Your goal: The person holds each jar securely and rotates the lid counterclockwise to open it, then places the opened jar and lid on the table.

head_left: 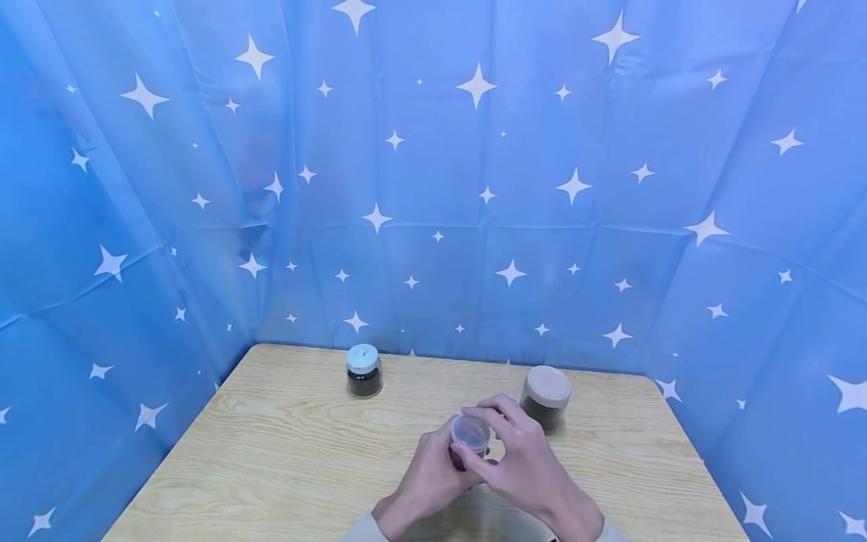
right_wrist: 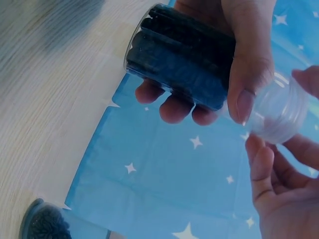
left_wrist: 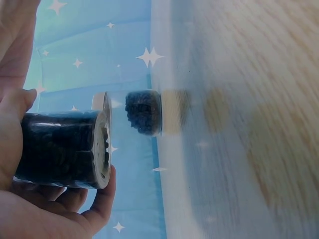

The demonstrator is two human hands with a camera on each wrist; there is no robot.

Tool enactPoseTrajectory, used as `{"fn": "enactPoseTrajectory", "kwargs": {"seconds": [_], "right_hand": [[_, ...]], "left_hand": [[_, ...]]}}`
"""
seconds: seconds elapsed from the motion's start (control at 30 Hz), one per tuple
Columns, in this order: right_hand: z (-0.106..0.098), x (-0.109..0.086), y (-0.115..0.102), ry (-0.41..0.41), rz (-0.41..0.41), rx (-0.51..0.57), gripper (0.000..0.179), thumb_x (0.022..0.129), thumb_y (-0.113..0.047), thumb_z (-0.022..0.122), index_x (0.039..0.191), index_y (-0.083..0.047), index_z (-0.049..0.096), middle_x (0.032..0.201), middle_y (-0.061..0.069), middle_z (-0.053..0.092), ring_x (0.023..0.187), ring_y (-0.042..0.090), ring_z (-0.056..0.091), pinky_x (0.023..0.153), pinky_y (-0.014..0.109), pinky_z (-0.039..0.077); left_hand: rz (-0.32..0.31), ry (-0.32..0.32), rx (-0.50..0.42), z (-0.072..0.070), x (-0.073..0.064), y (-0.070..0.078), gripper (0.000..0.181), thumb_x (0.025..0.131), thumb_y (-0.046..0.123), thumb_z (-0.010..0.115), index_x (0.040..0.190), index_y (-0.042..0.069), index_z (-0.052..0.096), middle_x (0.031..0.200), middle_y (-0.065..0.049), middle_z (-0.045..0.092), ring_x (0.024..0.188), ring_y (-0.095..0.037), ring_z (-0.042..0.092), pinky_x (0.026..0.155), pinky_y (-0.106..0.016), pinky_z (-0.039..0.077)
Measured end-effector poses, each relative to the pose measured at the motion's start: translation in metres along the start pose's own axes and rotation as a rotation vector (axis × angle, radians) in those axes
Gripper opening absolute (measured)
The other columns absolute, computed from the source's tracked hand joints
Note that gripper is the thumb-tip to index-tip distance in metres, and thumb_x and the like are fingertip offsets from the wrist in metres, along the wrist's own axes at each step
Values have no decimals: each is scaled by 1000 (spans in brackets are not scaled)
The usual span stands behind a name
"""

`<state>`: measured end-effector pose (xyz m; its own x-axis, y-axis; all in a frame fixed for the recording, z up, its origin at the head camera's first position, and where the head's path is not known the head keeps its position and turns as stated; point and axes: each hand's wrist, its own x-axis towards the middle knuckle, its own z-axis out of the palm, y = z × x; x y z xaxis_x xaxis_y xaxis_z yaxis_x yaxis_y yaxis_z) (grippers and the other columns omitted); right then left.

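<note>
My left hand (head_left: 428, 473) holds a clear jar (right_wrist: 179, 57) filled with dark pieces, its fingers and thumb wrapped round the side. Above the table, my right hand (head_left: 524, 461) grips the jar's translucent lid (right_wrist: 280, 113) between thumb and fingers at the mouth end. From the head view, the lid faces up toward the camera and the hands hide most of the jar. The left wrist view shows the jar's round base, with dark contents behind the glass.
Just beyond my right hand stands a wider jar with dark contents and a pale beige lid (head_left: 547, 386). A smaller jar with a light blue lid (head_left: 363, 358) stands near the far edge of the wooden table (head_left: 284, 452). Blue star-patterned curtains (head_left: 433, 165) surround the table.
</note>
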<state>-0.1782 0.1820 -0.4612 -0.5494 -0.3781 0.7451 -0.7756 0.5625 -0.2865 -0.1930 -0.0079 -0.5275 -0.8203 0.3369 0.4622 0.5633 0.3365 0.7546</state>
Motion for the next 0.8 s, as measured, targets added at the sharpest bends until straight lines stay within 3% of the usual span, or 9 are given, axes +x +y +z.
{"fn": "enactPoseTrajectory", "kwargs": {"seconds": [0.23, 0.5, 0.8], "right_hand": [[-3, 3, 6, -28, -13, 103, 49, 88, -9, 97, 134, -14, 83, 124, -1, 79, 103, 14, 76, 82, 26, 62], [-7, 2, 15, -67, -53, 175, 53, 86, -3, 94, 136, -14, 82, 130, 0, 81, 109, 16, 78, 81, 22, 60], [-14, 3, 18, -146, -47, 201, 53, 88, -1, 91, 138, -16, 81, 137, -1, 80, 122, 18, 81, 109, 15, 56]], "left_hand": [[-19, -26, -32, 0, 2, 0, 53, 93, 19, 98, 138, 16, 72, 117, -2, 86, 103, -1, 75, 87, -22, 62], [-21, -40, -77, 1, 2, -1, 52, 96, 22, 96, 142, 24, 72, 115, 2, 87, 100, 2, 75, 87, -21, 62], [-23, -42, -81, 4, 3, 0, 64, 94, 23, 96, 152, 24, 69, 116, 2, 88, 102, 1, 75, 89, -22, 62]]}}
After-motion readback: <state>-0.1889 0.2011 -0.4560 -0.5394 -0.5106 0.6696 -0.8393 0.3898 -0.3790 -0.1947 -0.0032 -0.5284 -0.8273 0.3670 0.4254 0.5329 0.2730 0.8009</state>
